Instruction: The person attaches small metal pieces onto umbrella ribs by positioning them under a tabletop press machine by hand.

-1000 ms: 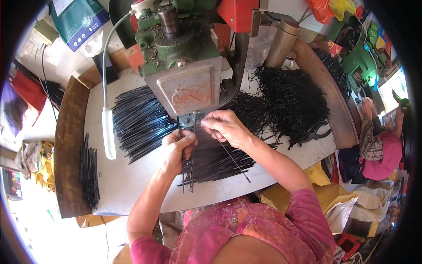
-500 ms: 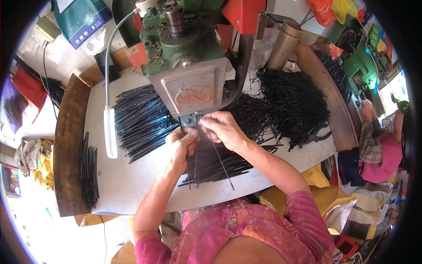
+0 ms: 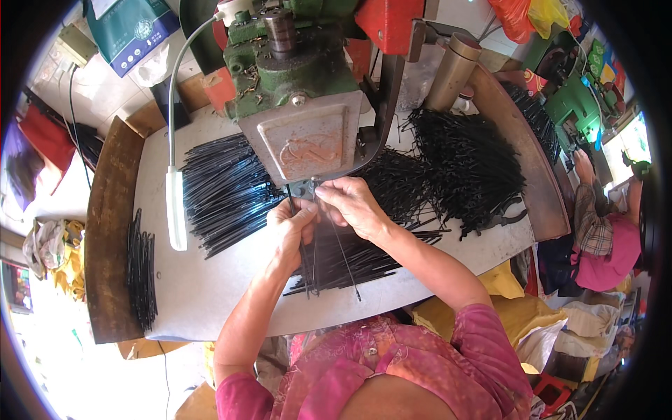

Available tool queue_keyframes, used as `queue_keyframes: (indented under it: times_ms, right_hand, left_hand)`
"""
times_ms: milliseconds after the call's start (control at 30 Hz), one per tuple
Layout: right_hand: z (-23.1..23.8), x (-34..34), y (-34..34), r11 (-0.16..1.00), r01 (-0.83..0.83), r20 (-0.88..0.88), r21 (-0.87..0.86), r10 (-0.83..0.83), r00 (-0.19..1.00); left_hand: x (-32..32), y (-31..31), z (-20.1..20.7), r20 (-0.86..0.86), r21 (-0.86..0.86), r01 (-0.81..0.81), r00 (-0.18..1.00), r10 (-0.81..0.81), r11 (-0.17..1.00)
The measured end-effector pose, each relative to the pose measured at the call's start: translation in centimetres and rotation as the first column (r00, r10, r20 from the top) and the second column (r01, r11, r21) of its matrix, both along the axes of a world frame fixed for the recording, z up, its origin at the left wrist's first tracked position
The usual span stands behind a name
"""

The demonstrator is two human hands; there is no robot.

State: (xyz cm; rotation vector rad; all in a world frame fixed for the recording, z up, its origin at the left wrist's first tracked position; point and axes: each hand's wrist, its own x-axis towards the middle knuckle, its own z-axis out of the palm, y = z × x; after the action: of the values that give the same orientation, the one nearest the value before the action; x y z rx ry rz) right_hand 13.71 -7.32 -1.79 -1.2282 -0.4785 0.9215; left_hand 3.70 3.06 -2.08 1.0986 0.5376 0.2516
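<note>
Close below the front plate of a green press machine [image 3: 294, 105], my two hands work side by side. My left hand [image 3: 290, 227] is closed on a thin black rod [image 3: 305, 262] that points up toward the machine's working point. Pinched in my right hand [image 3: 353, 206] is another thin rod [image 3: 348, 262], slanting down toward me with a dark tip at its lower end. The upper ends of both rods are partly hidden by fingers and the machine. Beneath my hands lies a bundle of black rods [image 3: 378, 266] on the pale tabletop [image 3: 231, 294].
A large stack of black rods [image 3: 224, 189] lies to the left, a tangled heap [image 3: 469, 168] to the right. A white lamp tube [image 3: 176, 210] hangs at left. Wooden boards [image 3: 112, 245] edge the table. A metal flask [image 3: 455, 70] stands behind; another person [image 3: 605, 238] sits far right.
The lower end of the rod in my right hand has swung slightly left and up. My left hand has shifted a little to the right.
</note>
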Motion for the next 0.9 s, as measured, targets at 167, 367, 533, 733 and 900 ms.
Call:
queue_keyframes:
  times_ms: [167, 367, 533, 733, 900]
  right_hand:
    - [0.0, -0.3, 0.3, 0.998, 0.048, -0.008, -0.049, -0.048, 0.999]
    - [0.1, 0.3, -0.7, 0.993, -0.004, 0.111, -0.120, 0.017, 0.994]
    - [0.9, 4.1, -4.9, 0.963, 0.128, 0.392, -0.239, -0.025, 0.920]
    - [2.3, 6.4, -8.6, 0.917, 0.232, 0.471, -0.323, -0.057, 0.880]
    - [1.6, 6.9, -9.2, 0.911, 0.180, 0.662, -0.371, 0.123, 0.739]
  left_hand:
    - [0.2, 0.0, 0.3, -0.028, -0.023, -0.031, 0.999, 0.030, 0.999]
    - [0.3, -0.2, 1.0, -0.076, -0.034, -0.045, 0.996, 0.042, 0.998]
    - [-0.1, 0.3, 1.8, -0.115, 0.015, -0.002, 0.993, 0.004, 1.000]
    - [-2.5, 3.2, 3.8, -0.230, 0.188, 0.160, 0.966, -0.115, 0.969]
    - [-9.0, 9.2, 3.4, -0.585, 0.776, 0.505, 0.800, 0.131, 0.379]
